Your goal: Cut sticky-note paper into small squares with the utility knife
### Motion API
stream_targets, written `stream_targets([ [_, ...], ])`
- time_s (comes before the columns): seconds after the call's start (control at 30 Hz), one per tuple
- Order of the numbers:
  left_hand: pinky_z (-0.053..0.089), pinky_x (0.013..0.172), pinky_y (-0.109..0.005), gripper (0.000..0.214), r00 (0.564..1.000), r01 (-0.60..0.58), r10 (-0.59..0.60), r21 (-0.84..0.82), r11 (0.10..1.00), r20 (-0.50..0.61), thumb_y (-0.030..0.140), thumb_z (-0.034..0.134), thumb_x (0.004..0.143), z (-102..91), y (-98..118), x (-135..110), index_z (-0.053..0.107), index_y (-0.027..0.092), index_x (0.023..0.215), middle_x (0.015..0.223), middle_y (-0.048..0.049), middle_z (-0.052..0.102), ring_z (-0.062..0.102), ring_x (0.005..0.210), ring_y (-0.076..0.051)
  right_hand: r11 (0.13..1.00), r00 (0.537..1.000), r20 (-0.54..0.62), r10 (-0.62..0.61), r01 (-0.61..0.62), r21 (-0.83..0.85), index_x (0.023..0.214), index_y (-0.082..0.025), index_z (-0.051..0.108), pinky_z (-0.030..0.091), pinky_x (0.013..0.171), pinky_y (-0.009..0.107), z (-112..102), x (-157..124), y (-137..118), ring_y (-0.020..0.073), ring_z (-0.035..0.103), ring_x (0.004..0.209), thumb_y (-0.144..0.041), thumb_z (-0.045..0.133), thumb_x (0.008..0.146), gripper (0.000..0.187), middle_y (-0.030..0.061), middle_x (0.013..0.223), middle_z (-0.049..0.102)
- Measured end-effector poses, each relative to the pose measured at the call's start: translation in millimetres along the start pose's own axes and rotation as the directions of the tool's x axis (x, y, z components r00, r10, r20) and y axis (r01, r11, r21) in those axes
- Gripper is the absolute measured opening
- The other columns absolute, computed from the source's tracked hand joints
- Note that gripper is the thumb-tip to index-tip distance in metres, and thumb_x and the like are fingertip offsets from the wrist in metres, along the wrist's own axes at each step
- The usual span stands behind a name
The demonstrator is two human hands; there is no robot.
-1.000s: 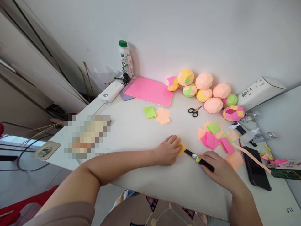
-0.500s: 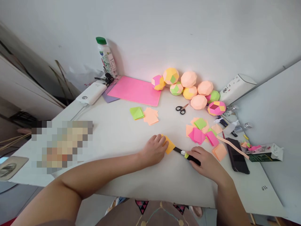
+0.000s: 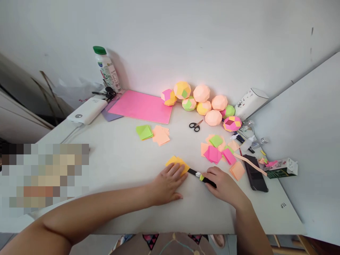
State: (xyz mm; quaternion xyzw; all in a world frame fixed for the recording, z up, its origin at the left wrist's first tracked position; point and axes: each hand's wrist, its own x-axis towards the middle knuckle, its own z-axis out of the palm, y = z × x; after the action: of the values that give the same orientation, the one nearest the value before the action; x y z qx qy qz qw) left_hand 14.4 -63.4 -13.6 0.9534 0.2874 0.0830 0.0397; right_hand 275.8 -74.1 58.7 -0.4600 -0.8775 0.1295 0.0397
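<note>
Since the yellow paper (image 3: 177,159) looks flimsy, my spread left grip (image 3: 169,180) covers its near part; my right grip (image 3: 221,182) clasps the knife (image 3: 202,176) by its safer right end.

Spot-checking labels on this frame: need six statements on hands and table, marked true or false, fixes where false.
1. The left hand rests on the yellow paper. True.
2. The right hand holds the phone. False: the right hand holds the cutter; the phone lies off to the right.
3. The peach strip crosses over the phone. True.
4. The bottle has a red cap. False: the cap is green.
5. The pink sheet partly covers the purple sheet. True.
6. The scissors lie on the pink sheet. False: the scissors lie on the table.
</note>
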Motion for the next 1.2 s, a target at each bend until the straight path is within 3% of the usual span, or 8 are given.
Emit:
stream_targets([
  [0.13, 0.022, 0.111, -0.052, 0.085, 1.000, -0.022, 0.023, -0.045, 0.999, 0.005, 0.073, 0.030, 0.086, 8.4, -7, -2, 0.038, 0.010, 0.143, 0.145, -0.0200, 0.040, 0.025, 0.138, -0.038, 1.000, 1.000, -0.023, 0.011, -0.011, 0.003, 0.109, -0.021, 0.065, 0.056, 0.074, 0.036, -3, -1, 0, 0.0224, 0.060, 0.091, -0.014, 0.051, 0.084, 0.029, 0.0081, 0.094, 0.063],
  [0.23, 0.021, 0.112, -0.051, 0.092, 0.999, -0.027, 0.029, -0.087, 0.996, 0.020, 0.075, 0.029, 0.085, 7.8, -10, -1, 0.032, 0.006, 0.145, 0.147, -0.0219, 0.036, 0.026, 0.138, -0.037, 1.000, 1.000, -0.018, 0.023, -0.023, 0.003, 0.109, -0.021, 0.066, 0.056, 0.074, 0.037, -4, -3, 2, 0.0227, 0.060, 0.092, -0.014, 0.051, 0.085, 0.029, 0.0085, 0.096, 0.063],
  [0.47, 0.016, 0.114, -0.051, 0.095, 1.000, -0.012, 0.015, -0.091, 0.996, 0.026, 0.075, 0.031, 0.085, 6.7, -11, 0, 0.028, 0.002, 0.146, 0.153, -0.0259, 0.020, 0.012, 0.143, -0.039, 0.999, 0.999, 0.007, 0.043, -0.043, -0.011, 0.110, -0.021, 0.066, 0.056, 0.077, 0.038, -5, -5, 6, 0.0230, 0.059, 0.095, -0.013, 0.051, 0.085, 0.029, 0.0085, 0.097, 0.063],
  [0.83, 0.013, 0.114, -0.051, 0.108, 0.998, -0.038, 0.045, -0.118, 0.992, 0.050, 0.082, 0.037, 0.076, 4.4, -14, -1, 0.021, 0.003, 0.148, 0.153, -0.0261, 0.017, 0.009, 0.143, -0.039, 0.999, 0.999, -0.026, 0.038, -0.038, 0.003, 0.109, -0.023, 0.066, 0.055, 0.076, 0.036, -3, -4, 11, 0.0227, 0.059, 0.094, -0.014, 0.053, 0.084, 0.029, 0.0074, 0.096, 0.063],
  [1.2, 0.012, 0.114, -0.052, 0.108, 0.997, -0.033, 0.042, -0.140, 0.990, 0.059, 0.083, 0.033, 0.077, 2.9, -13, -1, 0.022, 0.002, 0.147, 0.153, -0.0270, 0.015, 0.008, 0.144, -0.039, 0.999, 0.999, -0.030, 0.043, -0.043, 0.006, 0.107, -0.021, 0.067, 0.055, 0.074, 0.036, -3, 2, 8, 0.0227, 0.059, 0.092, -0.012, 0.051, 0.083, 0.030, 0.0077, 0.095, 0.063],
])
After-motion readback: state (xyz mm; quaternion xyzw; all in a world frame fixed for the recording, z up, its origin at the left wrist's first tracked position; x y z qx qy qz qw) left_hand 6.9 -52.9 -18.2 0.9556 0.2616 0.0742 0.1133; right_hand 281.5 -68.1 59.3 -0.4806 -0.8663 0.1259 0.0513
